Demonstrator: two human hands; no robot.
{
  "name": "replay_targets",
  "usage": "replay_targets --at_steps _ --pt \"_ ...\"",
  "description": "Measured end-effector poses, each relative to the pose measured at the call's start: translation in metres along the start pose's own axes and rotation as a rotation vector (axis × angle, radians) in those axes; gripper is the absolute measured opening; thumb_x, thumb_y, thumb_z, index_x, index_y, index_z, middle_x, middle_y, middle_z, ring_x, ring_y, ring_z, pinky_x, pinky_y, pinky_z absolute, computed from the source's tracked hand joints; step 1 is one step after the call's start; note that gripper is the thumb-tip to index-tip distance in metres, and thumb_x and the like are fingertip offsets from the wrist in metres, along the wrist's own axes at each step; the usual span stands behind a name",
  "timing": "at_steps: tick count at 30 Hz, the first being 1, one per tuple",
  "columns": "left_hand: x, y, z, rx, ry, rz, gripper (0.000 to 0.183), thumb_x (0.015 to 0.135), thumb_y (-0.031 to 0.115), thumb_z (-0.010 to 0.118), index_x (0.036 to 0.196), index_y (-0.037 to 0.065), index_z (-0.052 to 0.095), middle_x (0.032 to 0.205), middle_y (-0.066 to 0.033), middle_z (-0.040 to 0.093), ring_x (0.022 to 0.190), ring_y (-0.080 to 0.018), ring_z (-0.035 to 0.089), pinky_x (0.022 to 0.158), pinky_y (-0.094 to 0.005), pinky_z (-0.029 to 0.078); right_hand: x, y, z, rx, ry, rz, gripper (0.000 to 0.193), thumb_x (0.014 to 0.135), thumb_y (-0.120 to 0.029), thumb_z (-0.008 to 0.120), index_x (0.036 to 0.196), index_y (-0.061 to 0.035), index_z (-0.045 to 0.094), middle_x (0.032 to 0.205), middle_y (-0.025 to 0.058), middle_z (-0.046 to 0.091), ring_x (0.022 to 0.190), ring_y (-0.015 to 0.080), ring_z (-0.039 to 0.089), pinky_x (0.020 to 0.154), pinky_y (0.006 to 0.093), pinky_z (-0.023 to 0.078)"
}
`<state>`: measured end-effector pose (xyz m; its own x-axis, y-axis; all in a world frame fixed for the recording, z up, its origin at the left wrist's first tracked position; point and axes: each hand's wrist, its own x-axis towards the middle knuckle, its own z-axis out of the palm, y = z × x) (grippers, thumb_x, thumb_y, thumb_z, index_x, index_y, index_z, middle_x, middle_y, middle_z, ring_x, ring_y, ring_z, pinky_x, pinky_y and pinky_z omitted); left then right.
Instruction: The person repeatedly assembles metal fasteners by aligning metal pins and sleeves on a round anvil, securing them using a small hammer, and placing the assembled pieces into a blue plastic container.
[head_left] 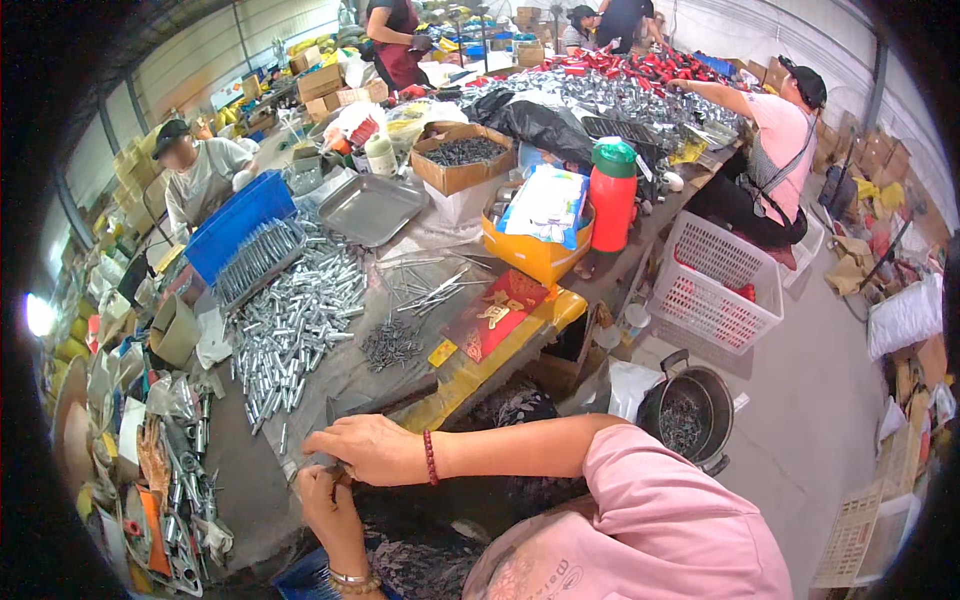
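My right hand (378, 450), with a red bead bracelet at its wrist, is closed with curled fingers just over my left hand (328, 502). Both meet at the near edge of the worktable (385, 290). Something small and dark shows between the fingers, too covered to name. A large heap of silver metal tubes (290, 335) lies just beyond my hands. To its right sit a small pile of dark metal pins (391, 345) and a loose bunch of thin metal rods (432, 290). A red paper packet (497, 318) lies by the table's yellow edge.
A blue crate (240, 225), metal tray (372, 211), carton of small dark parts (462, 150), yellow box (537, 250) and red flask (612, 200) stand on the table. Right of me are a black pot (688, 412) and white basket (715, 290). Several people work around the table.
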<state>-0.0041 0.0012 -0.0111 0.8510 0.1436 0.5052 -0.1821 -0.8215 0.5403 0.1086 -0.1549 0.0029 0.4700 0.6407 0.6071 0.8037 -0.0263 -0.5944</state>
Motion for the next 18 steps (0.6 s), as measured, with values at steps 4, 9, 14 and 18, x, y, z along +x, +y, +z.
replay_targets --at_steps 4,9,14,18 --pt "-0.001 0.007 -0.002 -0.039 -0.028 -0.044 0.009 0.087 -0.007 0.064 0.094 -0.004 0.060 0.099 -0.0147 0.056 0.093 -0.0334 0.057 0.089 -0.0404 0.050 -0.009 0.002 -0.001 -0.024 0.006 0.017 0.050 0.079 -0.002 0.072 0.126 -0.0076 0.058 0.096 0.0161 0.069 0.101 0.0418 0.068 0.086 0.0522 0.054" --pt "0.000 0.009 -0.001 -0.076 -0.021 -0.060 0.010 0.088 -0.008 0.064 0.095 -0.004 0.059 0.100 -0.0144 0.056 0.093 -0.0322 0.058 0.088 -0.0401 0.051 -0.012 0.004 0.002 -0.115 0.020 -0.025 0.042 0.079 -0.003 0.073 0.118 -0.0047 0.058 0.096 0.0154 0.068 0.097 0.0411 0.067 0.085 0.0513 0.054" --pt "-0.002 0.002 0.002 -0.107 0.016 -0.046 0.010 0.091 -0.006 0.066 0.101 -0.004 0.065 0.097 -0.0124 0.056 0.090 -0.0295 0.061 0.081 -0.0385 0.052 -0.006 -0.008 -0.001 -0.271 -0.071 -0.076 0.036 0.081 -0.010 0.075 0.112 -0.0052 0.059 0.097 0.0109 0.068 0.097 0.0324 0.067 0.086 0.0442 0.055" --pt "-0.002 0.002 0.004 -0.004 0.033 -0.043 0.014 0.092 -0.009 0.065 0.105 -0.003 0.065 0.098 -0.0127 0.057 0.091 -0.0308 0.063 0.082 -0.0386 0.054 -0.002 -0.011 0.004 -0.348 -0.073 -0.137 0.024 0.086 -0.015 0.070 0.104 -0.0059 0.058 0.092 0.0083 0.067 0.092 0.0287 0.067 0.085 0.0411 0.054"
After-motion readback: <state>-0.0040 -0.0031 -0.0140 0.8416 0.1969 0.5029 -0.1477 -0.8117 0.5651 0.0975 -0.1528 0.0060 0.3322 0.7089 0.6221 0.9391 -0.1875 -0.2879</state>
